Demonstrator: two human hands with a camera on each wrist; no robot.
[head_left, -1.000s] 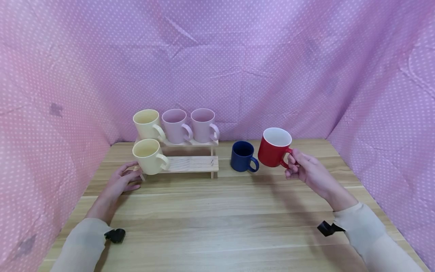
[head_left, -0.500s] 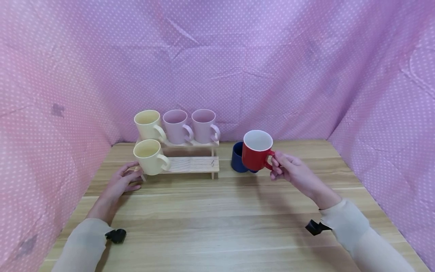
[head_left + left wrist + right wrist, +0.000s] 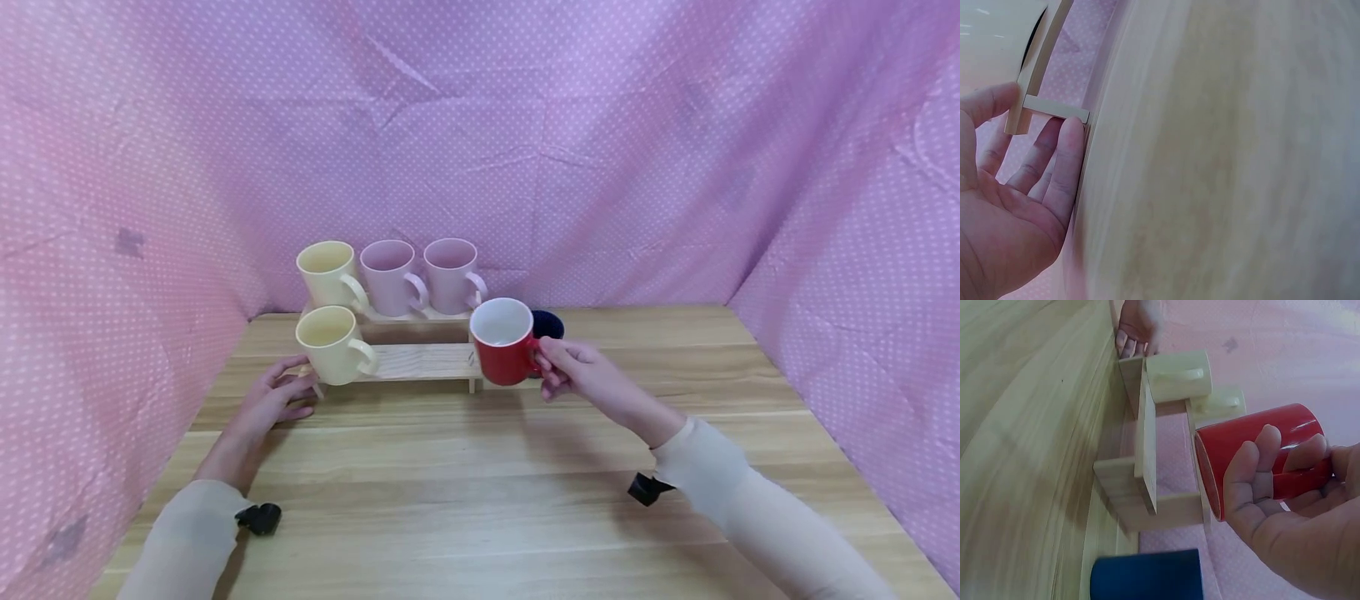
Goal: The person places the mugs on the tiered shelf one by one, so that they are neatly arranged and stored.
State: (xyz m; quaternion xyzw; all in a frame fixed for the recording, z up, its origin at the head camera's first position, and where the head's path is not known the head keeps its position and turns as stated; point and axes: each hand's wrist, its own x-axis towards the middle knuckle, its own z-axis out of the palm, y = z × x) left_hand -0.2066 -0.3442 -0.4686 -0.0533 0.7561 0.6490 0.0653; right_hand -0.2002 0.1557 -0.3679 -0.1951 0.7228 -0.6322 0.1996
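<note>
By its handle, my right hand (image 3: 588, 379) holds a red mug (image 3: 504, 362) with a white inside. In the head view the mug hangs above the table, at the right end of a two-step wooden rack (image 3: 427, 362). My left hand (image 3: 273, 404) grips the rack's left end, thumb against the lower board and fingers around its edge in the left wrist view. A yellow mug (image 3: 326, 354) stands on the lower step beside that hand. Another yellow mug (image 3: 324, 279) and two pink mugs, one in the middle (image 3: 386, 287) and one at the right (image 3: 447, 287), fill the upper step.
A dark blue mug (image 3: 548, 325) stands on the wooden table (image 3: 450, 500) right of the rack, partly hidden behind the red mug and right hand. Pink dotted cloth (image 3: 480, 150) hangs behind and at both sides.
My right hand has carried the red mug leftward and slightly down, from right of the blue mug, across its front, to the rack's right end. The left hand stays on the rack.
</note>
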